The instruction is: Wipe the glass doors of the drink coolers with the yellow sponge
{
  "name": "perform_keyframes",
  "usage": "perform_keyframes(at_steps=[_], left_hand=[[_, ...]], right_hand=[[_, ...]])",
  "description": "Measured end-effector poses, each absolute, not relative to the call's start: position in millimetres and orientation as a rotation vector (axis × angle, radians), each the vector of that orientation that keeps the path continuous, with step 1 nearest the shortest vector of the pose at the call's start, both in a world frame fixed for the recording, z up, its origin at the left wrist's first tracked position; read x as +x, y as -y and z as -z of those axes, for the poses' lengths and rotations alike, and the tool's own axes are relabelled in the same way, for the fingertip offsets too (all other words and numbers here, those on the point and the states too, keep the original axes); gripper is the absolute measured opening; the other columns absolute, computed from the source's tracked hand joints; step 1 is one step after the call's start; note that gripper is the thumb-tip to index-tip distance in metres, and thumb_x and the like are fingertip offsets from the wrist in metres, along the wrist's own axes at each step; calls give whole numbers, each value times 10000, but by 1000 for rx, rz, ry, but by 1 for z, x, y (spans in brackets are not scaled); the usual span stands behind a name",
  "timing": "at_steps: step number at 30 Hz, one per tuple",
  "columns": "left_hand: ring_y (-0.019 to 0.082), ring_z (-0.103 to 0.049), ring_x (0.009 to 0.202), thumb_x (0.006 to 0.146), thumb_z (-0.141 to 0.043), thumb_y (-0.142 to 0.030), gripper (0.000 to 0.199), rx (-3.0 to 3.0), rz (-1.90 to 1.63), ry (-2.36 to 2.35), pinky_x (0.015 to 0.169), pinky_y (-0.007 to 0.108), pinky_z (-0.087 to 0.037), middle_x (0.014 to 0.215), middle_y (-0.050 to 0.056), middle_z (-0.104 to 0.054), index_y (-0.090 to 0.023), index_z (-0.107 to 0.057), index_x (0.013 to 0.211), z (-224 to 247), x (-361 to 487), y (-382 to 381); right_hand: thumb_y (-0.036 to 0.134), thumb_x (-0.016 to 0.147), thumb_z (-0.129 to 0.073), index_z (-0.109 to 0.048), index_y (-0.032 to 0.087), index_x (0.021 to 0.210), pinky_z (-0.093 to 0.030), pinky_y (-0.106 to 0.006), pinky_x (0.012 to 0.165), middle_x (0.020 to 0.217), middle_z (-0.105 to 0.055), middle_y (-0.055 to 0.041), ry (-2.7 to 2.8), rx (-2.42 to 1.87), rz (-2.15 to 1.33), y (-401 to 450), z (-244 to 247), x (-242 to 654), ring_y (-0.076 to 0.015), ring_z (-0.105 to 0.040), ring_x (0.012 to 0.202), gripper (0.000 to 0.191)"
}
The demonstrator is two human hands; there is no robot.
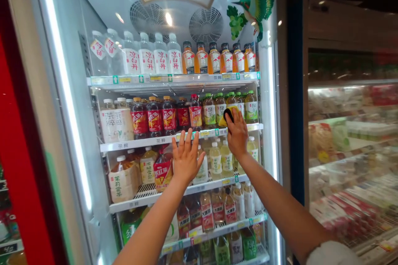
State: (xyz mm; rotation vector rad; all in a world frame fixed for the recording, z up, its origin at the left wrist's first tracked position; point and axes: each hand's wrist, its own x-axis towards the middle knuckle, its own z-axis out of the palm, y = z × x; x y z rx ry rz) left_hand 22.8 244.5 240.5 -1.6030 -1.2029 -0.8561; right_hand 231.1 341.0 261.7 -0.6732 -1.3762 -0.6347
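My right hand [238,134] presses a yellow and black cloth [223,121] against the glass door [174,85] of an upright drinks fridge, in front of the green tea bottles [209,109]. The fingers cover part of the cloth. Lower and to the left, my left hand [186,155] is spread out, its palm towards the door and nothing in it. Whether it touches the glass I cannot tell for certain. Just left of it, behind the glass, is a red-labelled pack of iced tea bottles [163,169].
Several shelves of bottles fill the fridge, with white water bottles [146,56] and orange drinks [214,60] on top. A bird decoration [256,6] sits at the upper right of the door. An open chilled display [351,140] stands on the right, a red panel [23,132] on the left.
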Motion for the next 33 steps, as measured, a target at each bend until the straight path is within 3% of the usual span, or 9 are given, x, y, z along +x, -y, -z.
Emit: perform_keyframes(at_steps=[3, 8, 11, 17, 25, 33], left_hand=[[339, -228, 1568, 948, -598, -481, 764, -1597, 842, 1168, 1285, 604, -74, 1663, 151, -325, -197, -322, 1601, -241, 16, -243], [331, -299, 1543, 936, -625, -475, 768, -1611, 798, 1130, 1283, 567, -154, 1646, 169, -355, -179, -348, 1590, -242, -1, -238], [327, -358, 1515, 934, -637, -456, 752, -1610, 785, 1109, 1278, 591, -157, 1623, 173, -399, -193, -363, 1583, -246, -15, -236], [331, -384, 1497, 904, -686, -434, 781, -1600, 810, 1059, 1276, 597, -179, 1613, 176, -416, -219, -367, 1583, -253, -35, -236], [330, -425, 1467, 891, -706, -441, 773, -1574, 851, 1026, 1273, 604, -180, 1573, 183, -472, -236, -396, 1569, -244, -52, -234], [339, -407, 1477, 871, -733, -404, 775, -1615, 857, 1072, 1270, 622, -162, 1579, 185, -462, -225, -417, 1556, -246, -74, -221]], right_hand=[[-7, 893, -454, -331, 342, 1598, -319, -557, 1252, 1683, -292, -1, 1490, -682, 673, -326, -244, 205, -248, -172, 1585, 795], [-14, 894, -469, -430, 340, 1551, -317, -568, 1245, 1618, -432, -28, 1621, -616, 766, -319, -201, 225, -251, -280, 1555, 748], [6, 909, -470, -414, 346, 1559, -314, -586, 1242, 1636, -400, -32, 1506, -646, 741, -326, -218, 228, -263, -296, 1549, 735], [33, 918, -462, -334, 303, 1603, -293, -565, 1258, 1703, -237, -28, 1389, -748, 702, -317, -270, 160, -271, -135, 1591, 747], [21, 922, -447, -360, 333, 1586, -286, -589, 1248, 1648, -375, -48, 1645, -656, 774, -302, -205, 178, -256, -238, 1568, 739], [78, 955, -459, -214, 315, 1636, -255, -602, 1256, 1727, -121, -34, 1386, -797, 677, -306, -276, 124, -283, -50, 1599, 761]])
